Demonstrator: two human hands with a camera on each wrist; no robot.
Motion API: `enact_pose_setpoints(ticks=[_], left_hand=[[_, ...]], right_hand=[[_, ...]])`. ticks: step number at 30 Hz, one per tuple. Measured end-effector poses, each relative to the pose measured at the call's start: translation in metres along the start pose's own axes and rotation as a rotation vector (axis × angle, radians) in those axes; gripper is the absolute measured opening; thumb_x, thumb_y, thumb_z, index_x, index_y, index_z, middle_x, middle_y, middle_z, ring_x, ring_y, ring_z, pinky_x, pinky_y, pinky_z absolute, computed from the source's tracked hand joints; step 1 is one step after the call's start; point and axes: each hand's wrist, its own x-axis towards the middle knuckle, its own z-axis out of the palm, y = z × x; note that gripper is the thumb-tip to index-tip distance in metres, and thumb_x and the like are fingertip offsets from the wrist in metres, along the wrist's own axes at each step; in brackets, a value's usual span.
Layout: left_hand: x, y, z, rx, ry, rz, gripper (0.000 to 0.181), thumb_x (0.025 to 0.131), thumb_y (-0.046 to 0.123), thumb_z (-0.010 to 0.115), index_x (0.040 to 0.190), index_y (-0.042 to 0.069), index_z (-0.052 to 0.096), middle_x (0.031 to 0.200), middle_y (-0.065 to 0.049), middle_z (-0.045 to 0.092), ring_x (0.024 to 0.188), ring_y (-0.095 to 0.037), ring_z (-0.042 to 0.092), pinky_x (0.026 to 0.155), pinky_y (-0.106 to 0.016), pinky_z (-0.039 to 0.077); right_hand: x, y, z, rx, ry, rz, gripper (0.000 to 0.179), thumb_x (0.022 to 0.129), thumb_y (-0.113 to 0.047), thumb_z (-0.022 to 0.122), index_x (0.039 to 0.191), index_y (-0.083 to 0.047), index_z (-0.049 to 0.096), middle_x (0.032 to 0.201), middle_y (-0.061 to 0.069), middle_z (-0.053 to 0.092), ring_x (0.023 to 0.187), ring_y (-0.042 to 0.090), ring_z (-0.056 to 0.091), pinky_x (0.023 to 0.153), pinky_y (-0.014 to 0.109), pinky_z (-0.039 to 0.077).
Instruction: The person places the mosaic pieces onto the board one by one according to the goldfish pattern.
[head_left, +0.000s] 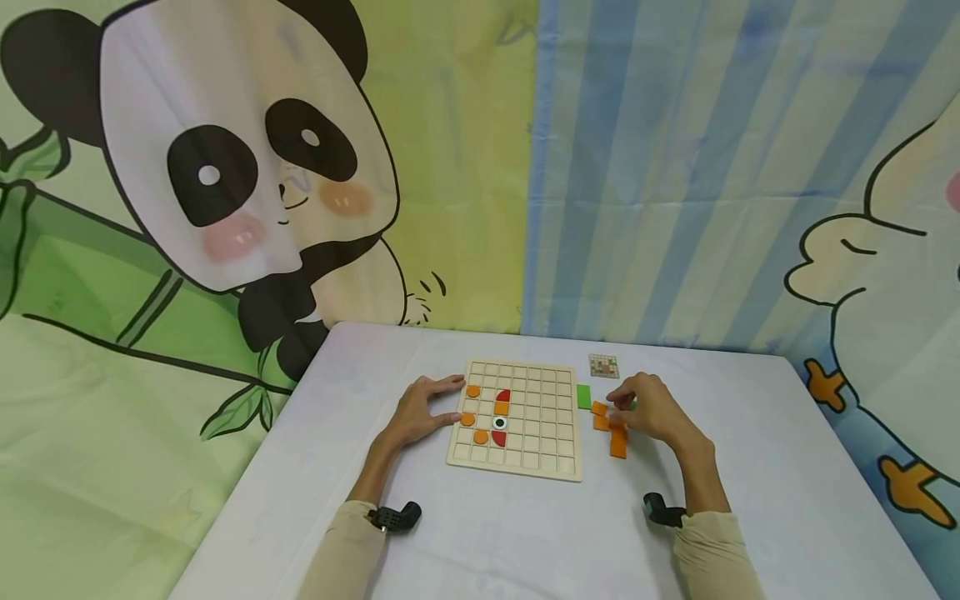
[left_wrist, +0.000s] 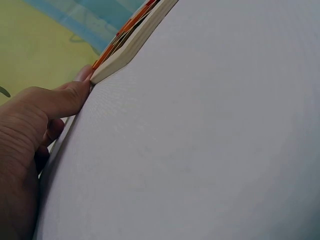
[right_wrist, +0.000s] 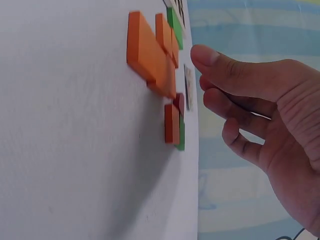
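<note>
Behind everything, printed cloth (head_left: 465, 167), presumably hung as a screen. Below, white bench (head_left: 525, 542), flat support for all the rest. On it, board (head_left: 537, 467), gridded, lying flat between both hands, probably for easy reach from either side. Right of it, right grip (head_left: 648, 408): narrow, small gap between thumb and fingers, nothing visible between; hanging over orange tiles (head_left: 618, 443), apart from them in the right-wrist view. At the board's left edge, left grip (head_left: 420, 410): wide, thumb and forefinger apart, touching the edge, likely to keep it from sliding.

Beyond the right grip, card (head_left: 603, 366), small grid printed on it, perhaps laid there to stay in sight. Orange tiles clustered, some touching, likely kept off the board to leave cells free. Just beside the board's right edge, green tile (head_left: 583, 397). In one column, far to near: red piece (head_left: 503, 396), orange square (head_left: 501, 408), eye disc (head_left: 500, 423), another red piece, seemingly held by the cell walls. Further left, three orange discs (head_left: 481, 437), one just by the left thumb.
</note>
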Motion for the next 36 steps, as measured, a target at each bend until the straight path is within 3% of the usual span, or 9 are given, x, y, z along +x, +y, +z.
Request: enact_pose_setpoints(ticks=[15, 25, 36], left_hand=[[-0.003, 0.002, 0.000, 0.016, 0.006, -0.001, 0.066, 0.088, 0.029, 0.093, 0.149, 0.021, 0.069, 0.161, 0.008, 0.061, 0.110, -0.018, 0.058, 0.102, -0.042, 0.043], [-0.002, 0.004, -0.002, 0.010, 0.005, 0.006, 0.066, 0.088, 0.027, 0.093, 0.149, 0.019, 0.069, 0.161, 0.006, 0.061, 0.112, -0.019, 0.058, 0.101, -0.043, 0.043], [-0.001, 0.001, -0.001, 0.004, 0.002, 0.002, 0.066, 0.088, 0.028, 0.093, 0.149, 0.019, 0.069, 0.162, 0.006, 0.061, 0.111, -0.019, 0.058, 0.101, -0.043, 0.043]], right_hand=[[-0.023, 0.022, -0.010, -0.007, -0.004, 0.085, 0.030, 0.077, -0.001, 0.097, 0.104, 0.003, 0.085, 0.089, 0.006, 0.081, 0.078, 0.015, 0.065, 0.069, 0.024, 0.053], [-0.034, 0.033, -0.012, -0.005, 0.000, 0.155, 0.024, 0.082, -0.004, 0.094, 0.104, 0.001, 0.085, 0.089, 0.004, 0.079, 0.080, 0.018, 0.062, 0.071, 0.024, 0.053], [-0.033, 0.033, -0.009, 0.015, -0.007, 0.143, 0.020, 0.084, 0.000, 0.090, 0.103, 0.001, 0.085, 0.085, 0.003, 0.077, 0.078, 0.018, 0.061, 0.070, 0.024, 0.053]])
